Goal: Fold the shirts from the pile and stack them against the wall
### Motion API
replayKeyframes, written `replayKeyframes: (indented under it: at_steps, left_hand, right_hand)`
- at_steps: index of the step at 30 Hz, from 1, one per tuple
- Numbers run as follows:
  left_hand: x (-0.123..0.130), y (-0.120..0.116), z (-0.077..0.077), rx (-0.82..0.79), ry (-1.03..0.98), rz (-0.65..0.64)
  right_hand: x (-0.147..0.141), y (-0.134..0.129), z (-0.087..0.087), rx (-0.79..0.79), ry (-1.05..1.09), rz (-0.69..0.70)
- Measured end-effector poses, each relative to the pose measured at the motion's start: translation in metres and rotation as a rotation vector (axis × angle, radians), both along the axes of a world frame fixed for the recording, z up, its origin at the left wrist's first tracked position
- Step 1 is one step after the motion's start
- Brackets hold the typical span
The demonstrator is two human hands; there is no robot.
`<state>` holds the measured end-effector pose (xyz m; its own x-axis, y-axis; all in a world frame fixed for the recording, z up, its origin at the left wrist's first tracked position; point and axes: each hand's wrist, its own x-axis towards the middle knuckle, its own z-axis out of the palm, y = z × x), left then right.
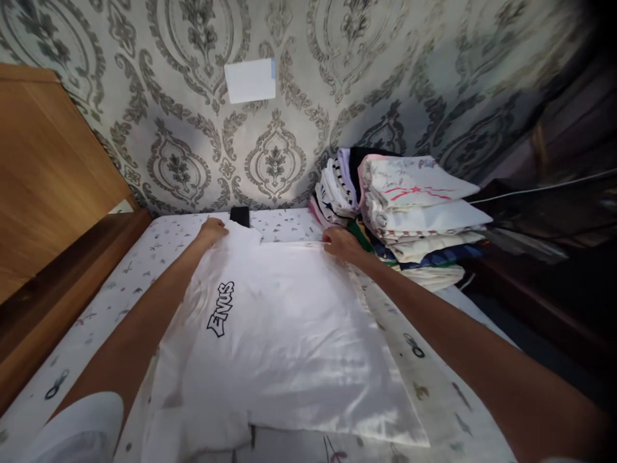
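Observation:
A white T-shirt (299, 321) with black lettering lies spread on the patterned bed sheet (144, 263), its neck side to the left and some wrinkles across it. My left hand (212, 231) is closed on the shirt's far left part, near the collar and sleeve. At the shirt's far right corner, my right hand (340, 244) pinches the fabric edge, close beside the stacked clothes. Both arms reach forward on either side of the shirt.
Piles of folded clothes (424, 218) stand at the back right by the wallpapered wall (274, 148). A small black object (240, 217) lies behind the shirt. A wooden headboard (53, 167) borders the left. A white switch plate (250, 81) is on the wall.

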<state>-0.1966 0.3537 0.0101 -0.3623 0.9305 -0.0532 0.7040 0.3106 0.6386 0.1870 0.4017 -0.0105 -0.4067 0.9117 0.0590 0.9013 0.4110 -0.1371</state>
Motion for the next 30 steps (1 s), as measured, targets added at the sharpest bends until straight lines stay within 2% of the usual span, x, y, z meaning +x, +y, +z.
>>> replayKeyframes:
  at_steps: [3, 5, 7, 9, 11, 13, 15, 18, 21, 26, 30]
  left_hand:
    - [-0.006, -0.026, 0.018, 0.102, -0.072, -0.017]
    - [-0.007, -0.054, 0.028, 0.157, -0.156, -0.099]
    - [-0.005, -0.089, 0.030, 0.211, -0.236, -0.218]
    - [0.001, -0.128, 0.025, 0.240, -0.233, -0.311]
    - [0.009, -0.165, 0.013, 0.213, -0.114, -0.364]
    - [0.018, -0.195, -0.001, 0.182, 0.056, -0.412]
    - [0.026, -0.214, -0.013, 0.180, 0.226, -0.450]
    - [0.031, -0.224, -0.020, 0.211, 0.416, -0.511]
    - [0.030, -0.224, -0.018, 0.234, 0.496, -0.558]
    - [0.019, -0.226, -0.015, 0.305, 0.424, -0.474]
    - [0.013, -0.232, -0.017, 0.286, 0.367, -0.461]
  right_hand:
    - [0.008, -0.017, 0.009, 0.067, 0.031, -0.022]
    - [0.018, -0.035, 0.014, 0.136, 0.057, -0.008]
    - [0.030, -0.056, 0.014, 0.214, 0.078, 0.068]
    - [0.043, -0.079, 0.008, 0.278, 0.083, 0.191]
    - [0.052, -0.099, -0.003, 0.326, 0.070, 0.307]
    - [0.057, -0.115, -0.016, 0.364, 0.051, 0.361]
    - [0.058, -0.123, -0.026, 0.392, 0.040, 0.364]
    - [0.056, -0.125, -0.032, 0.402, 0.035, 0.338]
    - [0.054, -0.124, -0.030, 0.389, 0.031, 0.313]
    - [0.057, -0.130, -0.027, 0.376, 0.024, 0.285]
    - [0.060, -0.131, -0.028, 0.379, 0.035, 0.290]
